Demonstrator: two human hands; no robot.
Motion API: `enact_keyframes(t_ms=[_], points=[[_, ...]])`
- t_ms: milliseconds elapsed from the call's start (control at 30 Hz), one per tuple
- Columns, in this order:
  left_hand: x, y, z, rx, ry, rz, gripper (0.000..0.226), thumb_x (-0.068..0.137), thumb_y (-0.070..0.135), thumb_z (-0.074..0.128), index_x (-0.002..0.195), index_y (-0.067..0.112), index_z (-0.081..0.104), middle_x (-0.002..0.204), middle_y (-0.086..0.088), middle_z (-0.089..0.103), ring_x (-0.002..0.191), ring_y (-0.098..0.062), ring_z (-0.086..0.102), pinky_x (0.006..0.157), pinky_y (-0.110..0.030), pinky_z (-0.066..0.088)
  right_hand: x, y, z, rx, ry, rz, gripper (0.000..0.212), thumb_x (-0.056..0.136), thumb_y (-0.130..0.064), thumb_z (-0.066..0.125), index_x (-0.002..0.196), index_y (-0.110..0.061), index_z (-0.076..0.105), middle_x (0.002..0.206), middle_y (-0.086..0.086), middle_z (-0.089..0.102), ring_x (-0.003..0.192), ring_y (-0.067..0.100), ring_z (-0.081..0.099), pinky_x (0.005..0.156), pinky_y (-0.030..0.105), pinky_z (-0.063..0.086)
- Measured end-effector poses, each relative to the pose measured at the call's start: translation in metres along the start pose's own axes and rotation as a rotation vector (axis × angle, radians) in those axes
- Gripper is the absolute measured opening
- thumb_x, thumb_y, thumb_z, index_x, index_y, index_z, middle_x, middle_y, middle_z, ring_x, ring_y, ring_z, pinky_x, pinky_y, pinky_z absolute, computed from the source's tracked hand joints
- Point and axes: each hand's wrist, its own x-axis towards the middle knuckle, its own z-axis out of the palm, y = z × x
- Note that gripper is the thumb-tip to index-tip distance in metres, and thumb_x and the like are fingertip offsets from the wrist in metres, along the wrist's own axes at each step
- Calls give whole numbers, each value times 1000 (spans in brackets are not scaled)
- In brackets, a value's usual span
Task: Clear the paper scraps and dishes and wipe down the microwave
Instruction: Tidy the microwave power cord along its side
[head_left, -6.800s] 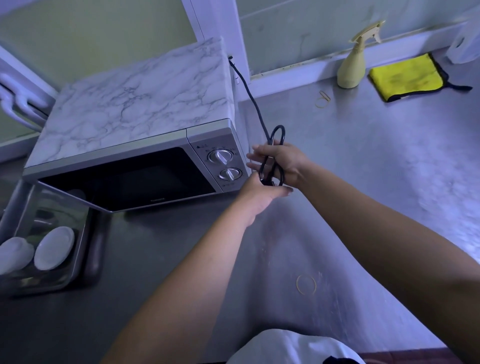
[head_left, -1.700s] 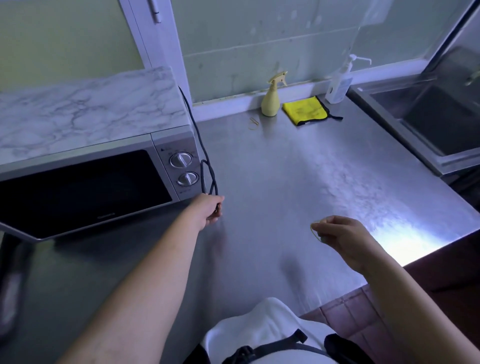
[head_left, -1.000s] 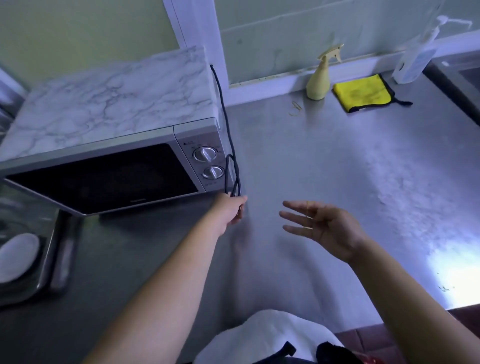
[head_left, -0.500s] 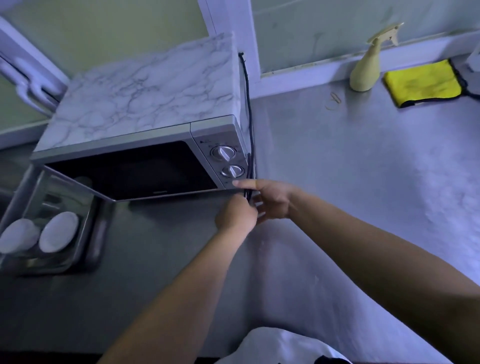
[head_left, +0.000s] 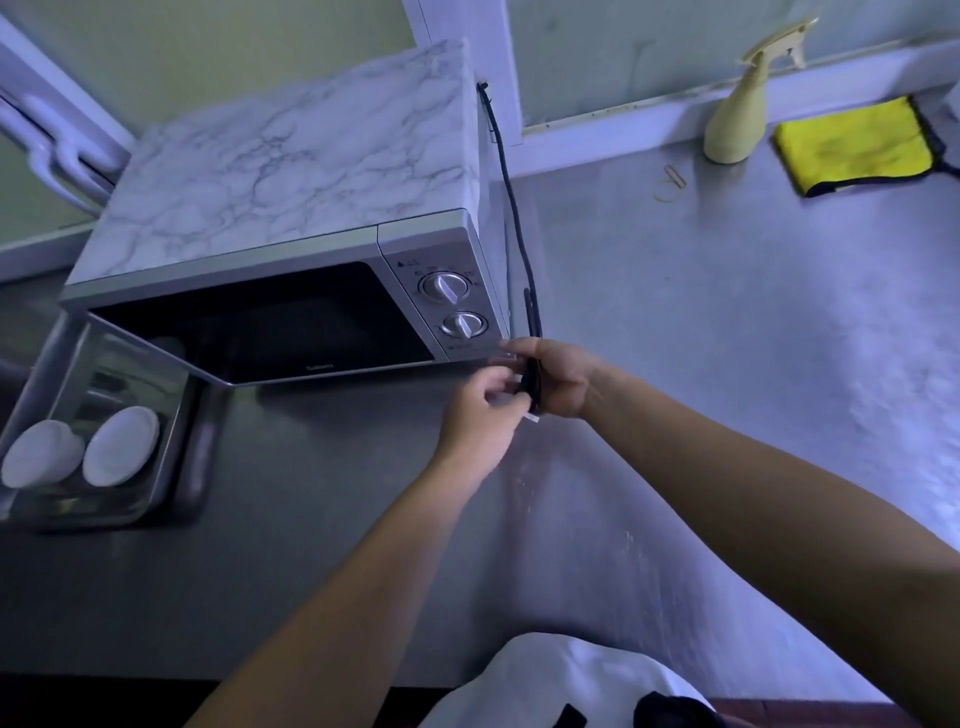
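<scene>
On my screen I see the silver microwave with a marble-patterned top and a black glass door (head_left: 291, 260); it stands on the grey steel counter (head_left: 727, 364), at the back left, with its door closed. A black power cord (head_left: 511, 208) comes down along the right side of the microwave; its lower part is folded into a short bundle just beside the front right corner.

The right hand (head_left: 563, 382) has its fingers curled round this bundle and clamps it; the left hand (head_left: 480, 415) comes from below, and its thumb and fingers pinch the same bundle at the lower end. The picture is a little blurred there, so I cannot tell more about the small white piece under the bundle.

Left of the microwave, two white round dishes (head_left: 122, 444) lie side by side in a shiny metal tray (head_left: 176, 467); they are well apart from both hands. Far at the back right, a pale yellow spray bottle (head_left: 737, 119) stands upright against the wall; a folded yellow cloth with dark edging (head_left: 857, 145) lies flat just beside it; thin rubber bands (head_left: 670, 179) lie on the counter near the bottle.
</scene>
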Motion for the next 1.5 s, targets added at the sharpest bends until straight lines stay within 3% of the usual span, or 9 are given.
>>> enact_keyframes(t_ms=[200,300,467,633,767,933,1167,1333,1500], points=[[-2,17,10,-19,147,45,6,79,26,71,78,31,69,82,2,72,78,-24,70,75,-46,59,1,7,9,49,5,-49,32,98,-32,57,72,-15,48,53,1,58,47,14,61,64,28,40],[-1,24,13,182,248,94,8,84,25,67,80,20,71,82,1,71,80,-25,66,72,-41,56,1,10,16,94,13,-76,34,100,-30,56,70,-15,48,49,-1,56,45,11,57,53,24,48],[-13,20,13,294,434,297,15,89,20,64,88,15,77,83,-3,68,83,-28,61,72,-41,49,3,15,25,257,71,-189,19,99,-26,60,97,-8,59,83,4,58,68,18,59,61,27,53],[-15,29,7,-181,217,75,21,86,13,60,73,25,72,83,1,70,81,-16,64,75,-30,49,10,21,26,332,51,-188,29,99,-29,59,75,-15,50,72,1,42,61,15,48,63,26,43],[-34,22,-7,-389,-17,104,23,73,20,52,52,24,59,66,1,65,76,-16,58,73,-22,44,11,21,18,450,-35,-244,34,95,-32,63,67,-16,53,79,2,59,76,16,61,84,34,48],[-45,0,-28,-251,-259,72,17,83,11,61,67,18,61,55,7,52,61,-15,53,65,-23,46,7,26,-1,462,-137,-265,43,89,-34,68,54,-17,51,55,-1,50,48,14,48,57,27,51],[-18,33,-72,-70,-118,232,16,88,5,65,77,13,73,52,11,57,59,-10,56,63,-14,43,-8,6,-38,73,-53,-196,48,97,-15,50,50,-20,44,46,-3,32,40,13,32,45,21,36],[-13,48,-61,-384,-63,229,25,84,-8,60,80,11,77,49,3,45,48,-12,44,63,-28,55,-10,7,-48,91,-89,-247,46,95,-12,46,50,-20,41,46,-2,31,42,13,32,45,23,37],[7,43,-54,-70,-53,221,47,78,-13,50,89,27,72,57,11,34,48,-9,29,42,-21,29,-7,18,-49,188,-196,-300,27,84,-12,61,59,-16,53,56,0,39,52,14,40,58,26,45]])
